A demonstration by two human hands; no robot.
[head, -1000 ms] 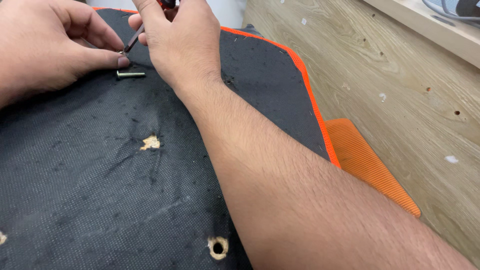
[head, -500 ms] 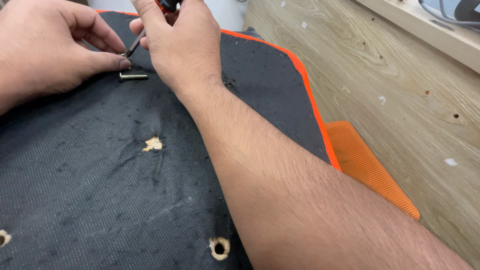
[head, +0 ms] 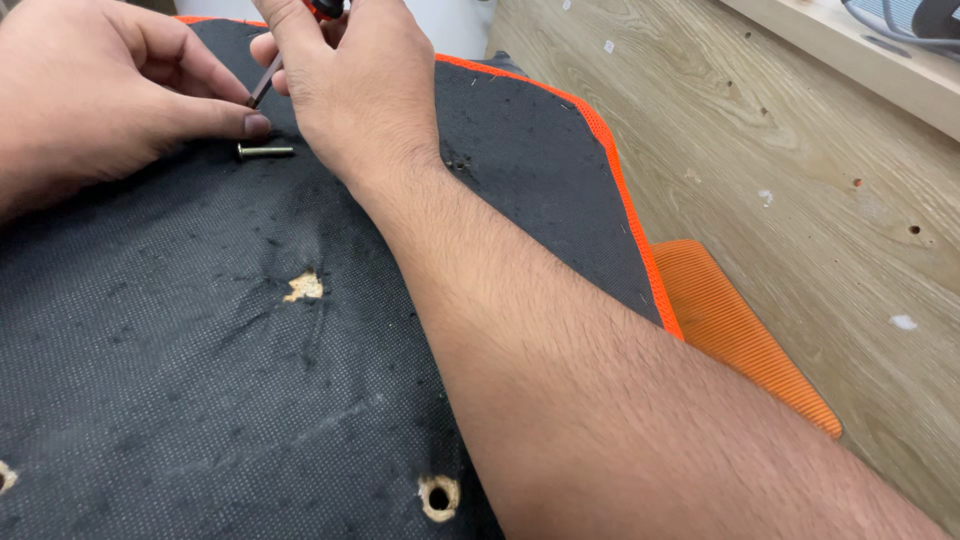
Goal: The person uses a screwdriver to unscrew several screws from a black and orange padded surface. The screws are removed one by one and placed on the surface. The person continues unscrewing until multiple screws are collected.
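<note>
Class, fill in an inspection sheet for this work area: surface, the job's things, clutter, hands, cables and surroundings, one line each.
Surface: black fabric panel with orange edging, torn in spots, with round holes.
Job's things: one bolt lying flat on the fabric; a thin dark tool with a red handle, tip pointing down near the bolt.
Clutter: small pale specks on the wooden floor.
Hands: left hand pressed on the fabric, fingertip beside the bolt's head; right hand closed on the tool in a pinch grip.
Cables: grey cords at top right.
Surroundings: orange ribbed piece beside the panel; pale wooden ledge.
</note>
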